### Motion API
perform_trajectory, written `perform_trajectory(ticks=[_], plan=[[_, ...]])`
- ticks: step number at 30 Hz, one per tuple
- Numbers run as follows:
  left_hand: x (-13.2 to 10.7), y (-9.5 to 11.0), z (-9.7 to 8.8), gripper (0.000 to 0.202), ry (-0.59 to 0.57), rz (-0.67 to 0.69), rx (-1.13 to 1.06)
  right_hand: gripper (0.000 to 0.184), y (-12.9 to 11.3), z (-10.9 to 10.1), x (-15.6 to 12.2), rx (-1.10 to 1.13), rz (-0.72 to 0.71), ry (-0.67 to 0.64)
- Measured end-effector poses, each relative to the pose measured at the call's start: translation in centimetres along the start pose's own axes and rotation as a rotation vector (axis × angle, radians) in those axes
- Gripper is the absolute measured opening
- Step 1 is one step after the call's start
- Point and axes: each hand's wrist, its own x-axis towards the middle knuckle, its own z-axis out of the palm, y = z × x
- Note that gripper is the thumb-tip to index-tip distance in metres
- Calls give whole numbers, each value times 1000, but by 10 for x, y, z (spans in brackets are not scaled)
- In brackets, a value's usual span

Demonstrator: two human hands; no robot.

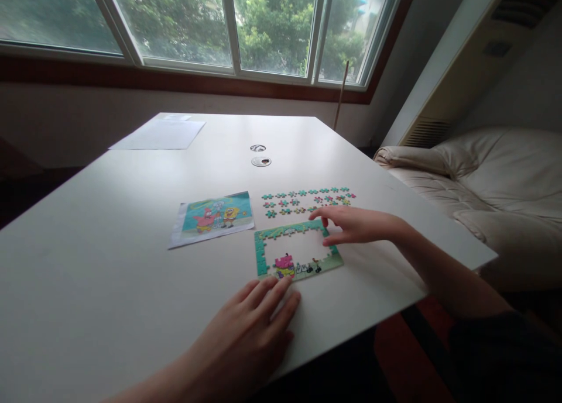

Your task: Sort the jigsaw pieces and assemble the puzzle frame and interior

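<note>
A jigsaw puzzle (263, 257) lies on the white table with its border joined around a bare middle. Pink and yellow pieces fill part of its lower left. My left hand (263, 321) rests with outstretched fingers, their tips touching the puzzle's near edge. Over the puzzle's upper right corner is my right hand (357, 224). Its thumb and index finger are apart, and I see nothing between them. Loose puzzle pieces (302, 193) lie in rows just beyond the puzzle, close to the right index fingertip. To the left is a printed cartoon picture (217, 216) on paper.
Two round dark-and-silver discs (261, 161) are set farther back on the white table (132, 286). White paper sheets (158, 135) lie at the far left. A cream leather sofa (492, 181) stands beyond the table's right edge. Behind the table are windows (276, 28).
</note>
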Motion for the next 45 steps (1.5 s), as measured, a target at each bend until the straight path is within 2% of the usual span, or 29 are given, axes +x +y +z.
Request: perform_trajectory(ticks=[2,5,11,21,23,26,30,33,36,45], plan=[[-1,0,0,33,-5,-21,-7,68,6,-5,-9,-4,46,-67],[-2,1,1,34,-15,-58,-21,79,8,-3,-15,-23,65,-110],[0,0,1,33,-44,-88,-53,79,2,6,-14,-52,72,-106],[0,-1,3,33,-35,-84,-56,79,-1,4,-15,-73,85,-120],[1,-1,2,33,-35,-79,-59,75,0,1,-14,-66,71,-131],[1,-1,1,33,-48,-70,-57,54,9,-10,-9,-24,13,-117],[-1,-1,2,33,-45,-82,-60,32,34,-31,11,-1,5,31],[-2,0,3,35,-52,-78,-51,28,54,-42,31,-18,80,73],[-1,-1,1,35,-52,-66,-43,30,66,-44,49,-36,121,56],[1,-1,-2,37,-67,-58,-39,26,68,-43,73,-28,179,-84]])
